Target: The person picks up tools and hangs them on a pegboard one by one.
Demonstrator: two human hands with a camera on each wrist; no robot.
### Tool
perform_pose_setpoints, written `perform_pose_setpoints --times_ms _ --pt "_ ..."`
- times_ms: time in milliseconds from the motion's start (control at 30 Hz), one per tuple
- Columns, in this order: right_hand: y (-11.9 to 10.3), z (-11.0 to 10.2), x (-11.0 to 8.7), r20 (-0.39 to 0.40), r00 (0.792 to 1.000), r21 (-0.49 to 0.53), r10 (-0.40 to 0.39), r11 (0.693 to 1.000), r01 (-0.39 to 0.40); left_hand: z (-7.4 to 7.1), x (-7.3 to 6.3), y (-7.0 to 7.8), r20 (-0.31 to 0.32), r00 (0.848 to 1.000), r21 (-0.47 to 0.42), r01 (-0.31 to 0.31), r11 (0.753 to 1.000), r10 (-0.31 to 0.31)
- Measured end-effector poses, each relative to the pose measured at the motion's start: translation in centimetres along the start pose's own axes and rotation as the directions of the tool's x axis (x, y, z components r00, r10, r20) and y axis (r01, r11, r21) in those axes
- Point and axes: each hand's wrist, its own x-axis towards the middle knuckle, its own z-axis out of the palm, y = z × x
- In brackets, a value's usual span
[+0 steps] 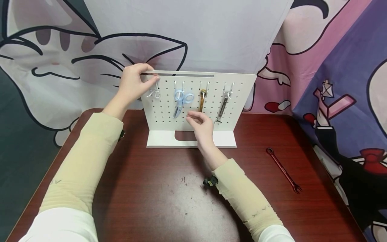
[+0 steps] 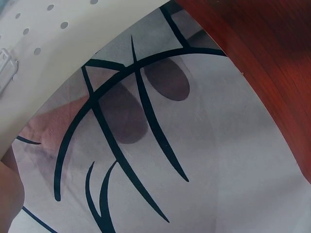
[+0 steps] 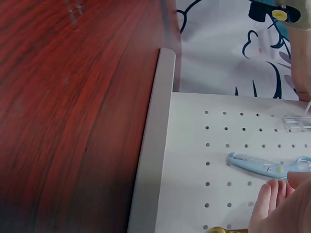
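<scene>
A white pegboard stand (image 1: 242,101) stands upright on the table. My left hand (image 1: 133,82) grips its upper left corner, thumb on the front face and fingers over the top edge. Beneath that thumb is a clear hook (image 1: 155,93) with nothing hanging on it. Light blue scissors (image 1: 179,102), a gold-coloured wrench (image 1: 201,102) and a silver wrench (image 1: 223,107) hang from hooks across the board. My right hand (image 1: 204,129) is before the board, just below the gold wrench, fingers loosely bent and holding nothing. In the right wrist view its fingertips overlap the board beside the scissors (image 3: 262,165).
To the right on the brown table (image 1: 145,195) lies a red wrench (image 1: 284,170). Behind the table hangs cloth printed with cartoon figures (image 1: 211,33). The board's base (image 1: 160,139) has a cut-out at its middle.
</scene>
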Motion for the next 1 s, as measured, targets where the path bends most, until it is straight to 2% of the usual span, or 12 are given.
perform_pose_setpoints --times_ms 400,567,867,1000 --pt "-1.5 -2.9 -2.2 0.058 0.998 -0.007 -0.041 0.999 0.041 0.1 0.1 -0.1 -0.005 1.0 -0.003 -0.009 1.0 0.009" --pt "-1.9 -4.2 -3.1 0.084 0.992 -0.028 -0.089 0.995 0.092 0.0 0.1 0.0 -0.007 1.0 -0.002 -0.014 1.0 0.014" --pt "-2.5 -6.7 -4.8 0.125 0.974 -0.132 -0.19 0.97 0.206 0.0 0.0 0.1 0.002 1.0 -0.003 -0.01 1.0 0.01" --pt "-2.5 -7.9 -5.4 0.14 0.969 -0.187 -0.204 0.956 0.228 0.0 0.0 0.0 -0.005 1.0 -0.004 -0.018 1.0 0.018"
